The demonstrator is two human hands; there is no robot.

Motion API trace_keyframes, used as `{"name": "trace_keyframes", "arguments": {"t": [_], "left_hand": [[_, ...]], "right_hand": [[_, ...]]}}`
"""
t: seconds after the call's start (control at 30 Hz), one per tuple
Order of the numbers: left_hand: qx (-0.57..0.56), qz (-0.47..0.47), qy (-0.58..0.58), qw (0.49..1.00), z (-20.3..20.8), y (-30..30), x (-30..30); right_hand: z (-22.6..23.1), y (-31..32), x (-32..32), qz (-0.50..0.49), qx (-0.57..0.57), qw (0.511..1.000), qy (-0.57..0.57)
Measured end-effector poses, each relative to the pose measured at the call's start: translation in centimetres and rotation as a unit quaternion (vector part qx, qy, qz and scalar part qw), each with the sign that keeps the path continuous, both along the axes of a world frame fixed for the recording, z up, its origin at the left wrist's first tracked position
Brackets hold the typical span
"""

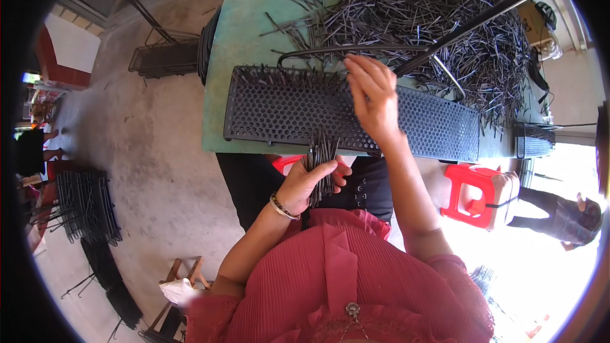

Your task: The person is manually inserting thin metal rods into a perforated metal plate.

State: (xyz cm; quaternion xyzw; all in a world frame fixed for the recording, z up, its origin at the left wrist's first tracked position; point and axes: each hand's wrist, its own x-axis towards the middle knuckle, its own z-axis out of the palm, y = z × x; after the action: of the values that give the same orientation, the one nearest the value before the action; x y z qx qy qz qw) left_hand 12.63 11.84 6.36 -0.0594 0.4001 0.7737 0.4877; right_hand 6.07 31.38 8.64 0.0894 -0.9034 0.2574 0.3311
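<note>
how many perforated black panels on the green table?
1. The perforated black panel lies across the near edge of the green table, under the right hand. A similar piece at the far right edge is unclear.

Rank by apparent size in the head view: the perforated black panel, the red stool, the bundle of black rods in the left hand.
1. Perforated panel, by far the largest.
2. Red stool.
3. Rod bundle in the left hand, smallest, though partly hidden by the fingers.
</note>
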Motion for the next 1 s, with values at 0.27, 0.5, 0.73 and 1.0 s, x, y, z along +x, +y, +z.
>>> {"name": "trace_keyframes", "arguments": {"t": [0.27,0.5,0.73,1.0], "left_hand": [[0.026,0.054,0.006,0.998,0.4,0.6,0.0],[0.009,0.104,-0.030,0.994,0.9,1.8,0.5],[-0.035,0.053,0.038,0.997,0.6,1.9,0.8],[-0.057,0.102,-0.034,0.993,1.0,2.6,0.8]], "right_hand": [[1.1,-1.9,7.1,0.043,-0.332,0.873,-0.355],[1.4,-1.3,7.9,0.046,-0.446,0.797,-0.406],[0.8,0.2,8.0,0.043,-0.456,0.790,-0.408],[1.9,1.2,7.4,0.035,-0.545,0.798,-0.254]]}}
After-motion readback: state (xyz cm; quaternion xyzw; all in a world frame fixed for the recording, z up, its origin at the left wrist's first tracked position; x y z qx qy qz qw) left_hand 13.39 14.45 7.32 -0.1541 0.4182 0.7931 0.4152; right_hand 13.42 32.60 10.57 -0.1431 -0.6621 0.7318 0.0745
